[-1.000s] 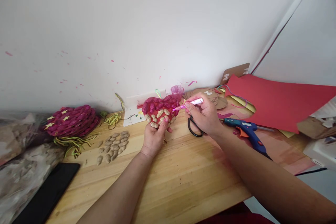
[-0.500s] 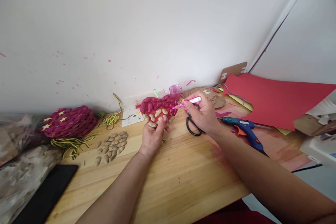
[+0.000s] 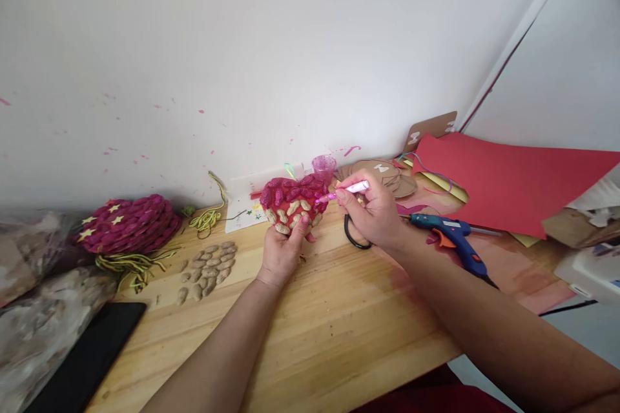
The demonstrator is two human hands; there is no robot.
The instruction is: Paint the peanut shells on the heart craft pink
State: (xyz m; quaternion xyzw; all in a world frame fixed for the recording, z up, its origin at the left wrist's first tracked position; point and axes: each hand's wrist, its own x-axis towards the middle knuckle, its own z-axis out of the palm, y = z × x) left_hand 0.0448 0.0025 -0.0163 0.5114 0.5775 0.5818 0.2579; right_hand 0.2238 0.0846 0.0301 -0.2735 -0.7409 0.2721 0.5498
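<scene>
My left hand (image 3: pixel 283 251) grips the lower edge of a red piece covered with peanut shells (image 3: pixel 295 197), its thumb on the front. The shells along its top are magenta and those lower down are plain tan. A green loop stands at its top. In my right hand (image 3: pixel 371 210) is a white-handled brush (image 3: pixel 357 188), pinched between thumb and fingers. Its pink tip meets the right side of the piece. Behind the piece stands a clear cup with pink stains (image 3: pixel 323 166).
Loose peanuts (image 3: pixel 209 266) lie on the wooden table (image 3: pixel 310 335) at left, near a stack of magenta pieces (image 3: pixel 130 224) with stars. Black-handled scissors (image 3: pixel 356 235), a blue glue gun (image 3: pixel 455 239) and red paper (image 3: pixel 513 181) are at right. A black slab (image 3: pixel 87 355) lies front left.
The brush tip has shifted slightly down and left on the piece. Both hands keep their holds, and the view has moved very little.
</scene>
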